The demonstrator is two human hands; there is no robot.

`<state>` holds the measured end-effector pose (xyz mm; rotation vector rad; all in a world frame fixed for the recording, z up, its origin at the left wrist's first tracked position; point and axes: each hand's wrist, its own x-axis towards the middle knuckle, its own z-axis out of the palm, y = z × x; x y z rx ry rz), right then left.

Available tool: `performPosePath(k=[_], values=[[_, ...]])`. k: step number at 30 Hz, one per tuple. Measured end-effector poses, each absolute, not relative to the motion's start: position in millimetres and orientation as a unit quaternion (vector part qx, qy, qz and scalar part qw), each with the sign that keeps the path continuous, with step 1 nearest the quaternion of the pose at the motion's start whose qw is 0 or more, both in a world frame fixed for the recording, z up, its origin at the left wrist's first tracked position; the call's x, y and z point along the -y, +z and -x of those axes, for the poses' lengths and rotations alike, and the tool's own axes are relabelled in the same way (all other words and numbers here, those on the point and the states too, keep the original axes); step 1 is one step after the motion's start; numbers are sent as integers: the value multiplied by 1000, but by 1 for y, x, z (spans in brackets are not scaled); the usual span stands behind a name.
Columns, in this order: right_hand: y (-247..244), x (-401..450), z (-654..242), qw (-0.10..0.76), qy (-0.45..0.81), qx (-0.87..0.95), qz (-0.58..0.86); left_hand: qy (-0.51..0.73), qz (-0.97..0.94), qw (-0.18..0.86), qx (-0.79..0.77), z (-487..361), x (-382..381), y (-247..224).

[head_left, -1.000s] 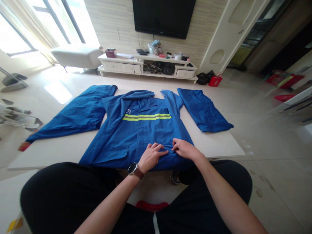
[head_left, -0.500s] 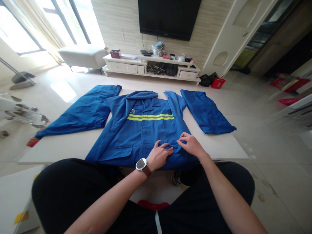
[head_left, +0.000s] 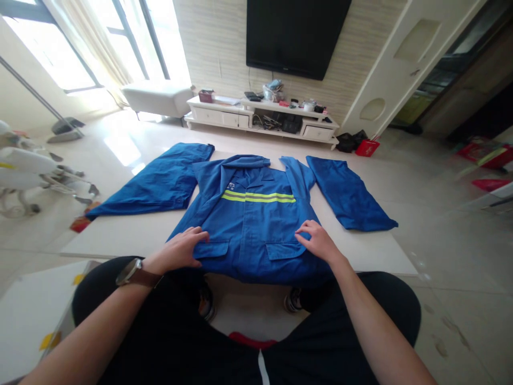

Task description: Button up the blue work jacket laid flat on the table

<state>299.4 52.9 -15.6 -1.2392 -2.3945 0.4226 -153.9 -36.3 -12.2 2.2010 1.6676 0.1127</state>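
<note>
A blue work jacket (head_left: pixel 260 224) lies front up, its collar away from me and a yellow-and-grey reflective band across the chest. My left hand (head_left: pixel 182 249), with a watch (head_left: pixel 130 271) on the wrist, is over the jacket's left edge beside the left pocket flap (head_left: pixel 214 249). Its thumb stands apart from the bent fingers, and nothing shows between them. Close to the outer end of the right pocket flap (head_left: pixel 284 251), my right hand (head_left: pixel 318 241) has thumb and forefinger pinched together. Whatever sits in that pinch, if anything, is too small to make out.
Folded blue garments lie on either side of the jacket, one at left (head_left: pixel 156 182) and one at right (head_left: pixel 348 195), on a white table (head_left: pixel 372 256). A low white cabinet (head_left: pixel 220 116) stands beyond under a television (head_left: pixel 294 37). My knees flank the table's near edge.
My left hand has moved from the right pocket flap across to the left one, uncovering the right flap. The right hand stays by the right flap. The view has shifted slightly.
</note>
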Motion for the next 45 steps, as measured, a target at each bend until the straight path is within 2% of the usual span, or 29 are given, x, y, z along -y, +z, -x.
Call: performPosePath(k=[3, 5, 8, 11, 15, 19, 26, 32, 39, 45], values=[[-31, -31, -309, 86, 213, 880, 417, 50, -784, 188, -590, 159, 53, -23], [-44, -8, -317, 23, 211, 878, 430, 75, -788, 194, -579, 160, 59, -30], [-54, 23, -322, -4, 175, 866, 468, 114, -789, 210, -566, 165, 60, -38], [-44, 37, -321, 36, 153, 850, 503, 132, -785, 222, -562, 172, 54, -42], [-19, 40, -330, 141, 79, 812, 561, 127, -779, 220, -573, 175, 48, -41], [-11, 45, -352, 180, 31, 803, 567, 113, -753, 228, -607, 174, 47, -33], [-24, 57, -350, 193, 45, 807, 557, 198, -712, 184, -648, 170, 47, -16], [-31, 57, -308, 201, 94, 824, 522, 232, -702, 198, -644, 169, 36, -25], [-25, 68, -229, 174, 181, 862, 440, 220, -722, 209, -622, 165, 38, -27], [-21, 70, -137, 157, 228, 903, 328, 258, -746, 188, -585, 164, 40, -26]])
